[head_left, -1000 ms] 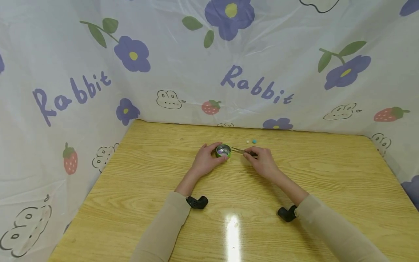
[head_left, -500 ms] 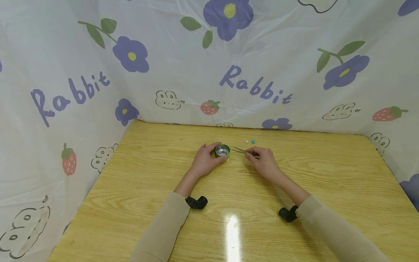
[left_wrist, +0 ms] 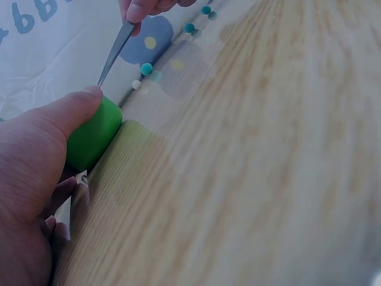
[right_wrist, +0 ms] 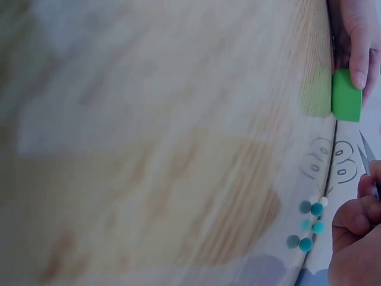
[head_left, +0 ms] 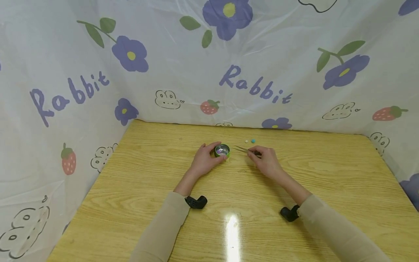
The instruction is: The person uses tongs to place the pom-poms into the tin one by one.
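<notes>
My left hand (head_left: 204, 160) curls round a small green round tin (head_left: 222, 150), its thumb and fingers on opposite sides. The tin's open top shows a shiny silvery inside in the head view. Its green wall (left_wrist: 98, 134) stands on the table in the left wrist view. To the right, my right hand (head_left: 266, 161) pinches a pair of metal tweezers (head_left: 243, 149). Their tips point left toward the tin, spread apart, with nothing visible between them. Beyond the tweezers lie a white bead (head_left: 246, 141) and a blue bead (head_left: 253, 141).
Further teal beads (right_wrist: 306, 244) lie near the right hand in the wrist views, with reflections on the glossy wooden table (head_left: 147, 171). A printed cloth (head_left: 183, 72) hangs along the table's back and side edges. Each wrist carries a black camera (head_left: 198, 202).
My right hand has drawn slightly right, taking the tweezers' tips from the tin's rim to a short gap away. The left hand keeps hold of the tin in place.
</notes>
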Demonstrator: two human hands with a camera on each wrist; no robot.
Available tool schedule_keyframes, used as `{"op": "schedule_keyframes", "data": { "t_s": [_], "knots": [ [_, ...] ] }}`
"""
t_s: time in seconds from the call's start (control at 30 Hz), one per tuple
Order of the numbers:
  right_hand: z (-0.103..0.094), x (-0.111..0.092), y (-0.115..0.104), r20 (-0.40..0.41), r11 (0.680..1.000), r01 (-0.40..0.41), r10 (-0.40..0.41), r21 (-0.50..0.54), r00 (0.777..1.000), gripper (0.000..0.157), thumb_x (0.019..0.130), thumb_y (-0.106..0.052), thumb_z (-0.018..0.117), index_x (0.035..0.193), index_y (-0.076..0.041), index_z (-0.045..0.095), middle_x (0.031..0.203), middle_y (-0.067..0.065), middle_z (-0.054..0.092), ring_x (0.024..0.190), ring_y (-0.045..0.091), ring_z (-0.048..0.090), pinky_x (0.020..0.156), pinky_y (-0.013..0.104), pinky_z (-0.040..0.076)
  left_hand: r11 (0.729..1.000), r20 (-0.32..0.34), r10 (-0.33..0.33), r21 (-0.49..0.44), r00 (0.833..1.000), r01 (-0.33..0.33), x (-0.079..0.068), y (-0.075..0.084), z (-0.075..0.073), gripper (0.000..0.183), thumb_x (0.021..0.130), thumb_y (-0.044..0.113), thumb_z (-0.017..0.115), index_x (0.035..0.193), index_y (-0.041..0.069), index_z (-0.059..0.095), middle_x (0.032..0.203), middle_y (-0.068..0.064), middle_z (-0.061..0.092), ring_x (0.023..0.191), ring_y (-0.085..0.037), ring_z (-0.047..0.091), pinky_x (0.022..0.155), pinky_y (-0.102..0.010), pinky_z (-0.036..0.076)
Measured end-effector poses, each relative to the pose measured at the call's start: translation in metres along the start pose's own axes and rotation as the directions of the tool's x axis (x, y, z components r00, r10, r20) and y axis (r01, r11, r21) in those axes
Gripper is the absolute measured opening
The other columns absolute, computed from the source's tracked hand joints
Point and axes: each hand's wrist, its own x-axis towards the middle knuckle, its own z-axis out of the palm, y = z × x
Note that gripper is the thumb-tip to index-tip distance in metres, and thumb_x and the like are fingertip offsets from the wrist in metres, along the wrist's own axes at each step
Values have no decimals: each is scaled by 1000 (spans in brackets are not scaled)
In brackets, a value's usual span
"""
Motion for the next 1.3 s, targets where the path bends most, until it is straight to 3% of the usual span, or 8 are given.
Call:
{"op": "schedule_keyframes", "data": {
  "t_s": [0.27, 0.67, 0.87, 1.03, 1.13, 1.3],
  "knots": [
    [-9, 3, 7, -18, 1000, 3, -3, -2, 1000, 22, 103, -10, 65, 116, 4, 74, 101, 17, 74, 93, 32, 72, 83, 49, 61, 1000, -1, -7, -6, 1000, 7, -1, -1, -1, 66, 92, 37, 79, 149, 13, 57, 142, -12, 61, 143, -42, 40, 126, -50, 17],
    [-29, 7, 20, -52, 1000, -4, 3, -27, 999, 24, 104, -12, 63, 117, 6, 73, 103, 20, 74, 100, 38, 71, 86, 52, 60, 1000, -1, 13, 17, 1000, -13, 1, -1, 0, 65, 92, 37, 79, 148, 13, 57, 137, -11, 65, 137, -38, 50, 126, -45, 17],
    [-32, 7, 26, -66, 998, -30, 27, -53, 997, 23, 104, -12, 64, 116, 5, 73, 103, 21, 74, 95, 36, 71, 79, 50, 61, 1000, -3, 22, 13, 1000, -22, 1, -1, 0, 65, 92, 37, 79, 148, 12, 57, 134, -11, 67, 133, -35, 54, 126, -44, 16],
    [-35, 6, 31, -76, 996, -50, 45, -68, 996, 23, 103, -12, 64, 116, 6, 73, 108, 23, 73, 100, 39, 70, 83, 51, 60, 1000, -7, 3, 8, 1000, -3, -1, -4, 0, 65, 92, 38, 79, 148, 13, 57, 137, -11, 65, 141, -40, 45, 125, -49, 19],
    [-36, 6, 35, -85, 994, -63, 55, -89, 995, 24, 103, -13, 64, 116, 5, 73, 108, 23, 73, 99, 37, 70, 79, 44, 60, 1000, -2, -9, 6, 1000, 9, -2, -5, 1, 66, 92, 39, 79, 149, 14, 57, 138, -11, 64, 143, -42, 40, 125, -51, 20],
    [-39, 7, 43, -94, 991, -91, 83, -93, 992, 25, 103, -15, 64, 116, 5, 73, 104, 22, 73, 81, 27, 68, 60, 26, 51, 1000, 2, 1, 5, 1000, -1, -1, -4, 1, 66, 93, 40, 78, 149, 15, 56, 138, -11, 64, 143, -43, 40, 125, -51, 19]
  ]
}}
